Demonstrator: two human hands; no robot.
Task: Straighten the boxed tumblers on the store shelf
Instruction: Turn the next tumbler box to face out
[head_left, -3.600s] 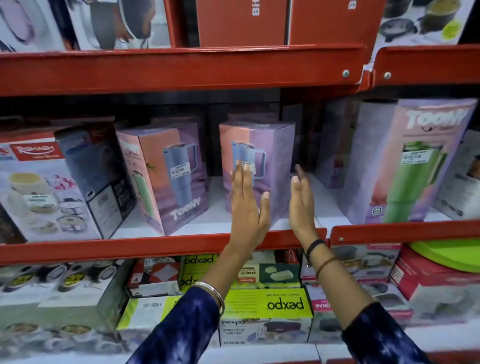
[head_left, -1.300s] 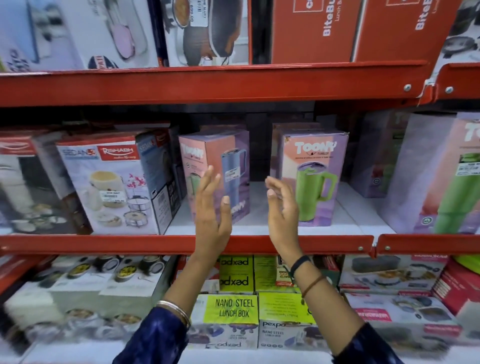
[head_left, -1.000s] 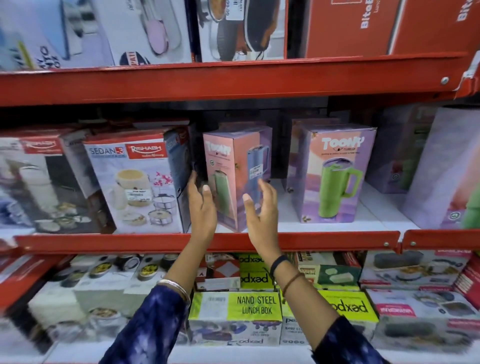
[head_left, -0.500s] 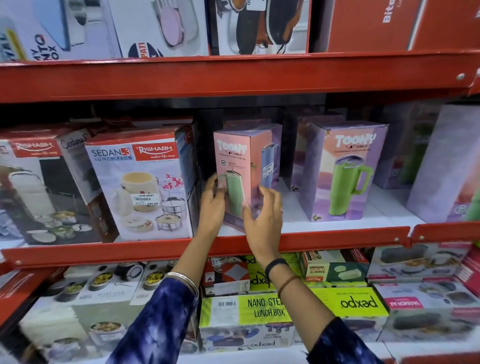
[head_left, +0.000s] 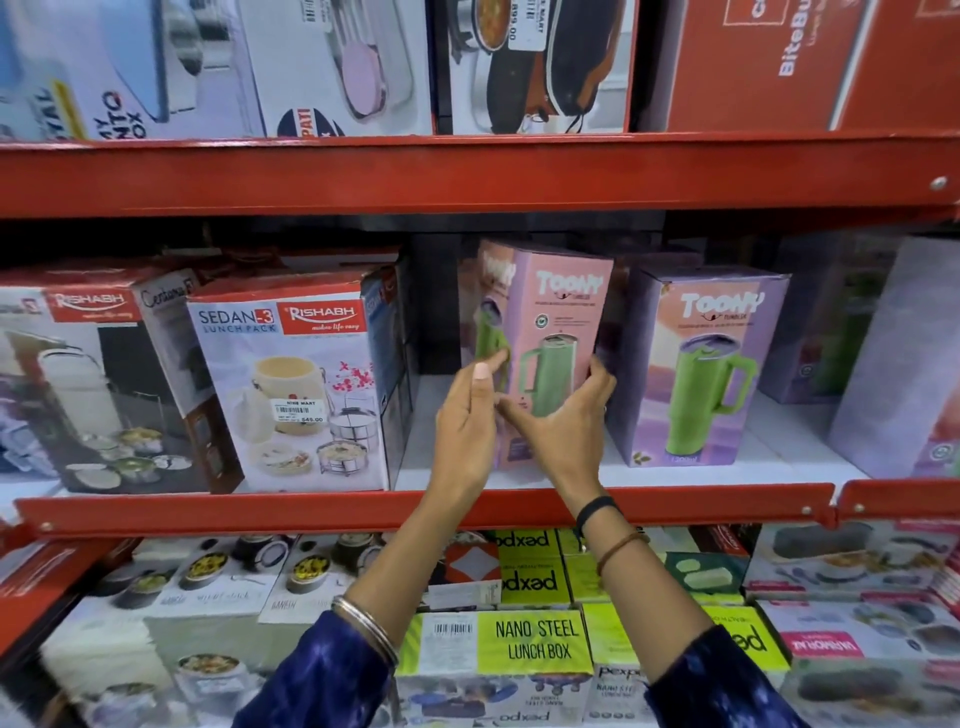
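Observation:
A pink Toony tumbler box (head_left: 558, 306) with a green tumbler printed on it stands on the middle shelf, turned so one corner faces me. My left hand (head_left: 467, 421) grips its left face and my right hand (head_left: 566, 421) grips its right face. To its right a lilac Toony tumbler box (head_left: 701, 364) stands upright, its front facing out. More tumbler boxes (head_left: 836, 322) sit dimly farther right and behind.
A Rishabh Sedan-3 lunch pack box (head_left: 296, 384) stands close on the left of the held box. The red shelf rail (head_left: 311, 506) runs along the front edge. Lunch boxes fill the shelf below, cookware boxes the shelf above.
Both hands closed on the pink tumbler box and turned it, so its green tumbler face now shows toward the front. The camera view has shifted left since the earliest frame.

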